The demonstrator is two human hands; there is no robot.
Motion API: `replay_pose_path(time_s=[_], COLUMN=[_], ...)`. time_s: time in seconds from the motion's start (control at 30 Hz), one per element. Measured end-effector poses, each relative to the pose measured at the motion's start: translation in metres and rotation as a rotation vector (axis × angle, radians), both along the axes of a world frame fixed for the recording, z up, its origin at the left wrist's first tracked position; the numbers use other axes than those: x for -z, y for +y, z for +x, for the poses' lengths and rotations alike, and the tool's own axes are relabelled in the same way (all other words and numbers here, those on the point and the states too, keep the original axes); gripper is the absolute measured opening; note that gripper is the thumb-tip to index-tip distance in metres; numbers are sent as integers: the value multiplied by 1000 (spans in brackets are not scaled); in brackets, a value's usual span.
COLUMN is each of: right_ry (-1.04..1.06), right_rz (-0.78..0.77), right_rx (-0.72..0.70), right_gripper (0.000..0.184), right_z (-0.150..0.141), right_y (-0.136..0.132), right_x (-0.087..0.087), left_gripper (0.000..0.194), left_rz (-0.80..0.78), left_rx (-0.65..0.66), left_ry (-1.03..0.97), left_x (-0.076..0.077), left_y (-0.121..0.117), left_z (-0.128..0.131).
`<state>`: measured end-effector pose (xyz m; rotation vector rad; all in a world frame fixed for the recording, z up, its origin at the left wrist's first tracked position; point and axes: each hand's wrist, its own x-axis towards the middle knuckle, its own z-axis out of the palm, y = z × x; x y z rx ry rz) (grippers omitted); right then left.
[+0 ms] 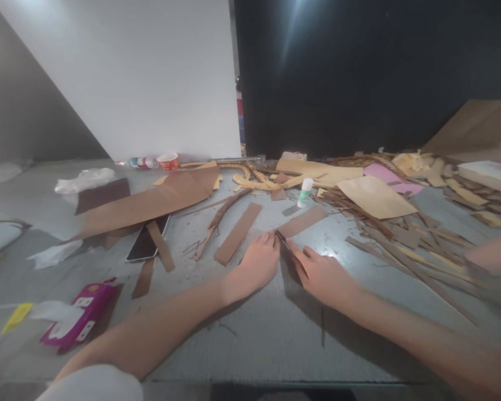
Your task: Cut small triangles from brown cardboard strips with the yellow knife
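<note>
L arm (162,323) & R arm (417,340) reach in over grey table (250,345) from near edge, converging approx. mid-table. L hand (261,262) palm down, fingers bent & bunched, tips at near-L end of brown strip (303,221); can't tell if it pinches or just presses. R hand (323,273) mostly closed round slim dark tool (281,238), index finger laid along it, tip at same strip end. Strip lies flat mid-table, slanting away twd far-R corner.

Hard to see: R arm cut off at bottom R; co-worker's hand (492,253) at table's R edge, blurred, cut off. Tool mostly covered by R hand, type unclear. Phone (144,245) partly under long brown sheet (154,206), another strip across it.

Around, big to small: black panel (359,72) & white panel (150,72) stand beyond far edge. Heap of cut strips (404,239) spreads along R side, cream sheet (373,196) on top. Long sheet covers much of far-L area. Purple pack (83,314) near L corner, white tissue poking out. Thick brown strip (239,234) just L of L hand. Red-and-white cup (168,161) by far edge. Glue stick (304,194) stands just past the worked strip, twd far edge; closest upright obj. to hands.
</note>
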<state>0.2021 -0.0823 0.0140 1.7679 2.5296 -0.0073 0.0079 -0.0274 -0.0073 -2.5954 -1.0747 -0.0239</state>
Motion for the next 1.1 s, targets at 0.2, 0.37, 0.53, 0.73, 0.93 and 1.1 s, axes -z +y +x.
replay_pose_path(time_s=[0.2, 0.37, 0.53, 0.73, 0.93, 1.1], right_ry=[-34, -62, -87, -91, -70, -58], right_rz=[-10, 0, 34, 73, 77, 62], right_rx=[2, 10, 26, 34, 26, 6], right_gripper=[63, 63, 62, 61, 61, 62], right_z=[-2, -3, -4, -3, 0, 0], right_y=[1, 1, 0, -1, 2, 4], right_x=[-2, -4, -4, -3, 1, 2], left_gripper=[42, 38, 39, 39, 38, 39], left_rz=[-13, -36, -21, 3, -6, -11], left_rx=[42, 46, 57, 68, 59, 52], left_ry=[-42, -40, -24, -21, -46, -64], left_x=[-2, -5, -5, -3, -1, -1], left_y=[3, 5, 5, 5, 5, 5], left_z=[-1, 0, 0, 0, 0, 0])
